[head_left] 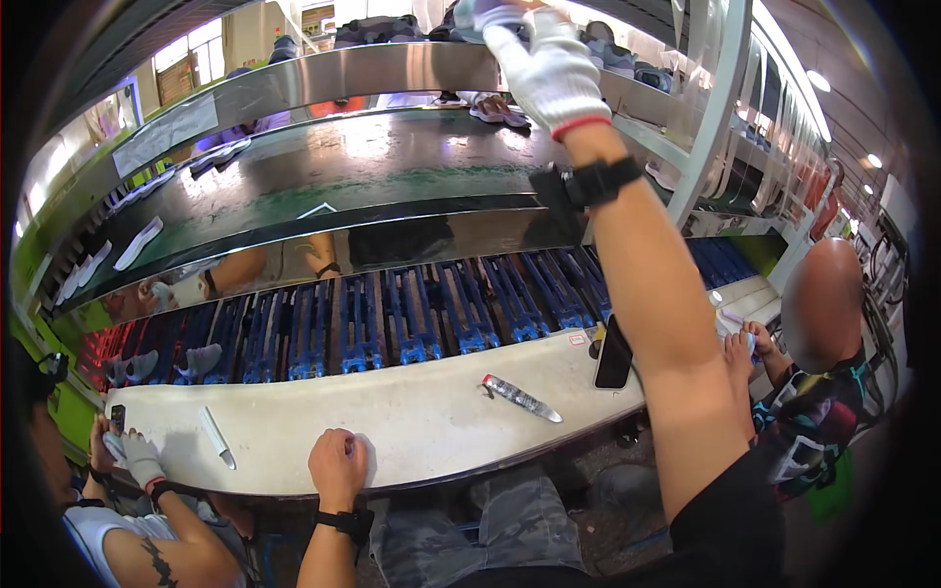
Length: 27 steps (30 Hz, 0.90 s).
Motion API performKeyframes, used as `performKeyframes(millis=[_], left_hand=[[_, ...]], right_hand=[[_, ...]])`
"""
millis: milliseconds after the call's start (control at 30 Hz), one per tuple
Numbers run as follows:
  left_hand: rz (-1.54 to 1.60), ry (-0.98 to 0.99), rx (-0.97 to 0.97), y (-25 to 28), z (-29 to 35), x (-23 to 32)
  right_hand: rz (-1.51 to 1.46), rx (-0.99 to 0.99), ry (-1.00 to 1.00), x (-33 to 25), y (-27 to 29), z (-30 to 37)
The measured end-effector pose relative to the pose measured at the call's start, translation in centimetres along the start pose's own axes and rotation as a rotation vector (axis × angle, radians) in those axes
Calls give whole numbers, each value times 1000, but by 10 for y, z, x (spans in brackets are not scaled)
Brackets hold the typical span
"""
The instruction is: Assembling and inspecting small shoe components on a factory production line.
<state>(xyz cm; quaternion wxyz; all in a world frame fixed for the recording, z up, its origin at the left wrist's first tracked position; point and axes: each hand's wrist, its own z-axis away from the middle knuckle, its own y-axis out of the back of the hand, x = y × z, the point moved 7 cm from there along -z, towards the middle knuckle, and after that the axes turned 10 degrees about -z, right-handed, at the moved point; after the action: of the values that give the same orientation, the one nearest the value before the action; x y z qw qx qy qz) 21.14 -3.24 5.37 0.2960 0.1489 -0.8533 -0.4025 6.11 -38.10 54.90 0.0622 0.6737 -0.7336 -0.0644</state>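
Observation:
My bare left hand (338, 465) is curled into a fist at the near edge of the pale worktable (421, 421), with nothing visible in it. My right hand (551, 76), in a white knit glove with a red cuff, is raised to the upper metal shelf (392, 71). Its fingers are blurred against a greyish-purple shoe (495, 14) at the top edge, so I cannot tell whether they grip it. Dark shoes (377, 31) line that shelf. On the worktable lies a knife-like tool (522, 398) with a wrapped handle and a red end.
A white tube-shaped tool (217, 438) and a black phone (614, 355) lie on the worktable. Beyond runs a row of blue metal racks (412, 309), below a dark conveyor (372, 162) carrying white soles (138, 243). Co-workers sit at left (157, 534) and right (818, 392). A white post (714, 118) stands right.

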Motion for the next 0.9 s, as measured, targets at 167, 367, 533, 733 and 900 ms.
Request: performKeyframes(millis=[167, 367, 533, 733, 900], left_hand=[[31, 12, 8, -2, 0, -6], [12, 27, -27, -2, -1, -8], [28, 6, 3, -2, 0, -11], [10, 22, 21, 2, 4, -13], [-15, 24, 10, 2, 6, -18]], right_hand=[[210, -606, -319, 36, -60, 36], [268, -767, -505, 75, -97, 158], [231, -646, -674, 87, -103, 155], [241, -571, -648, 79, -99, 154], [295, -539, -618, 68, -92, 153]])
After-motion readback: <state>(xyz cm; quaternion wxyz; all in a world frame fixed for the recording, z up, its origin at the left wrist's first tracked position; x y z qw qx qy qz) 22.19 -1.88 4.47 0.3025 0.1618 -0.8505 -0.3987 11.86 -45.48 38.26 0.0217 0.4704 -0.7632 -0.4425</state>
